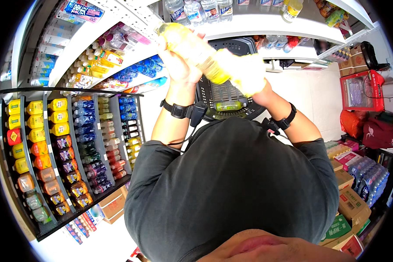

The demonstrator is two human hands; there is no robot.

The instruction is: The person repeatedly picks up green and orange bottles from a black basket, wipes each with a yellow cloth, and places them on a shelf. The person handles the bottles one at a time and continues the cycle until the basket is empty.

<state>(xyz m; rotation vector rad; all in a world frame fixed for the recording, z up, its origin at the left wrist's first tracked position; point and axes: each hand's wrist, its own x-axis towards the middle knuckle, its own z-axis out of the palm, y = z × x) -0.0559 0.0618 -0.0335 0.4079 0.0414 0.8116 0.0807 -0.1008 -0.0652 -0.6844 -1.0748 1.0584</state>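
Held up before the shelves is a plastic bottle (196,52) with a yellow label or contents, tilted, its cap end to the upper left. My left hand (180,67) is wrapped around it. A bright yellow cloth (249,72) is in my right hand (262,93) and touches or overlaps the bottle's lower end; glare hides the fingers and the exact contact. Beneath my hands is a black plastic basket (237,46). Inside it lies a yellow-green bottle (228,105) on its side. Both wrists wear black straps with small devices.
Sloped rack (77,144) at left holds rows of bottled drinks. White shelves (265,28) with water bottles stand ahead. On the right are cardboard boxes (353,203), shrink-wrapped bottles (370,178) and a red-framed case (362,91). Pale tiled floor (314,98) shows beside the basket.
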